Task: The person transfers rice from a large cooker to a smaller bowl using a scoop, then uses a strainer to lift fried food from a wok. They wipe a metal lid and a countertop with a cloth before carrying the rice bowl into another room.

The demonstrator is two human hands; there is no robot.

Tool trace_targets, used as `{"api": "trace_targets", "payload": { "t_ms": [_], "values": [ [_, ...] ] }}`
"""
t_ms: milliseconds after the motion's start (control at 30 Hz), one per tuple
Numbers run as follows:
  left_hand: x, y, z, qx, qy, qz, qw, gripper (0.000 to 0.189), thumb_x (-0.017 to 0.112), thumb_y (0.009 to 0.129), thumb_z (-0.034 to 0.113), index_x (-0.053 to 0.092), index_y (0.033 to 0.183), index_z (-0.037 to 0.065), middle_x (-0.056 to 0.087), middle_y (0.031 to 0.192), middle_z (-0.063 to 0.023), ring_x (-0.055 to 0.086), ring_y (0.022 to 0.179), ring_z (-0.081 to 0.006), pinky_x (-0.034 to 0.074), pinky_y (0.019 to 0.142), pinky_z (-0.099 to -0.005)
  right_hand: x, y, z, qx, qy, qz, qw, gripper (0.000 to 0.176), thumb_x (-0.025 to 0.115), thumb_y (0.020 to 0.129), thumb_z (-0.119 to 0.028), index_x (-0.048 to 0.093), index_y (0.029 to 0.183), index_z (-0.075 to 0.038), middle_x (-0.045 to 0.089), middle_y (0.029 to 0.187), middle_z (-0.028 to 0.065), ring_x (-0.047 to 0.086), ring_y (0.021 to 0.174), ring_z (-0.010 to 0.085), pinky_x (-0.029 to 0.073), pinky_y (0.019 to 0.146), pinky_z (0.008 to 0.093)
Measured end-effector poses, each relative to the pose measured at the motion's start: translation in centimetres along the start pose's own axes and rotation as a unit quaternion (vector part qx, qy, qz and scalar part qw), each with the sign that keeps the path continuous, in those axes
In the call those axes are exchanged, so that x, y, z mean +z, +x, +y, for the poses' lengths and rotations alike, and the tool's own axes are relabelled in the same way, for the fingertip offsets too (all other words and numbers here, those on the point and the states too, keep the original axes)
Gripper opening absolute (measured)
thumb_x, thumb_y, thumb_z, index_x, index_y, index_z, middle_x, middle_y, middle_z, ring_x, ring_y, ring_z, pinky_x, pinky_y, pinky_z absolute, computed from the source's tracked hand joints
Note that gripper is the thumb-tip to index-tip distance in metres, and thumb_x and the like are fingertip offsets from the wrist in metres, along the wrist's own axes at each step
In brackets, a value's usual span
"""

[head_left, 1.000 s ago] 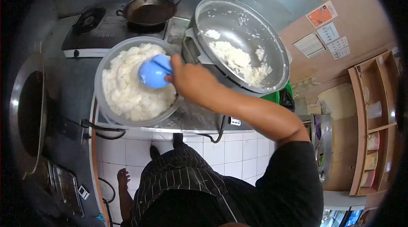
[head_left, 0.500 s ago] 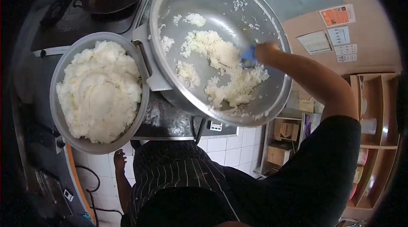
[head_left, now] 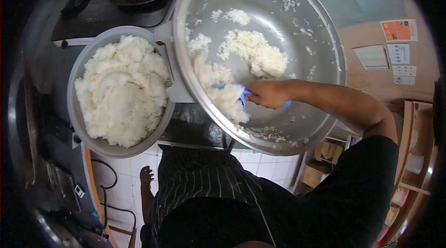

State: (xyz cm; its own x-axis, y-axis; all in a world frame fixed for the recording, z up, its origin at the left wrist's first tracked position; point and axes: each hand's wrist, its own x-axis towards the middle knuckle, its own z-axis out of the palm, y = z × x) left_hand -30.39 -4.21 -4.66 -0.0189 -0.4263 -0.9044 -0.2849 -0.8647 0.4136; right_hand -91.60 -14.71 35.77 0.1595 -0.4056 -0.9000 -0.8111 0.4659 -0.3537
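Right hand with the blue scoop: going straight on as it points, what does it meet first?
Likely the rice clump ahead of the blue scoop in the right hand, then the pot wall.

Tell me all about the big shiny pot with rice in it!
The big round silver metal pot shows its wide, mostly bare inside. White rice clumps and stray grains stick to it. A grey handle on its left edge sits beside the grey bowl of heaped rice. Inside, the right hand presses a blue plastic scoop into the rice.
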Motion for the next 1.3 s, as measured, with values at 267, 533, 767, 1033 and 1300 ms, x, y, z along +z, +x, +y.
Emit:
{"api": "trace_targets", "payload": {
  "t_ms": [267,533,767,1033,1300],
  "values": [
    [1.7,-2.2,4.7,0.057,0.024,0.031,0.998,0.028,0.050,0.085,0.031,0.050,0.106,0.012,0.056,0.083,-0.0054,0.053,0.063,-0.0149,0.041,0.048,-0.0276,-2.2,-4.1,-2.9,-0.014,0.245,-0.057,0.968,0.020,0.042,0.090,-0.029,0.046,0.096,-0.011,0.035,0.064,-0.0042,0.032,0.044,0.0050,0.032,0.037,0.0209],
    [1.1,-2.0,4.7,0.016,0.027,0.036,0.999,0.024,0.049,0.085,0.026,0.051,0.105,0.012,0.056,0.080,-0.0042,0.051,0.060,-0.0131,0.039,0.047,-0.0267,-1.0,-6.7,-3.1,-0.006,0.455,-0.137,0.880,0.013,0.043,0.090,-0.023,0.045,0.093,-0.010,0.035,0.063,-0.0043,0.028,0.042,0.0014,0.027,0.031,0.0168],
    [-2.3,0.5,1.7,0.056,-0.038,0.034,0.997,0.025,0.052,0.084,0.029,0.051,0.103,0.013,0.057,0.081,-0.0069,0.052,0.057,-0.0152,0.040,0.044,-0.0297,-0.4,-10.3,-5.3,-0.023,0.532,-0.077,0.843,0.014,0.048,0.087,-0.020,0.044,0.089,-0.007,0.036,0.062,-0.0032,0.030,0.042,0.0017,0.027,0.029,0.0173],
    [-8.0,-0.2,-2.5,0.049,-0.107,0.007,0.993,0.030,0.051,0.083,0.033,0.050,0.105,0.012,0.058,0.083,-0.0067,0.054,0.063,-0.0173,0.043,0.051,-0.0330,0.9,-14.9,-16.6,-0.046,0.585,-0.010,0.810,0.024,0.040,0.089,-0.019,0.048,0.103,-0.001,0.036,0.061,-0.0029,0.030,0.038,0.0018,0.028,0.026,0.0173],
    [-14.3,-0.7,-8.4,0.042,-0.142,0.083,0.985,0.019,0.052,0.084,0.029,0.051,0.100,0.018,0.055,0.076,-0.0049,0.049,0.053,-0.0158,0.038,0.041,-0.0335,9.2,-6.0,-25.9,-0.043,0.704,-0.077,0.704,0.029,0.038,0.091,-0.023,0.046,0.106,0.000,0.038,0.062,-0.0028,0.035,0.037,0.0031,0.033,0.028,0.0186]
  ]
}}
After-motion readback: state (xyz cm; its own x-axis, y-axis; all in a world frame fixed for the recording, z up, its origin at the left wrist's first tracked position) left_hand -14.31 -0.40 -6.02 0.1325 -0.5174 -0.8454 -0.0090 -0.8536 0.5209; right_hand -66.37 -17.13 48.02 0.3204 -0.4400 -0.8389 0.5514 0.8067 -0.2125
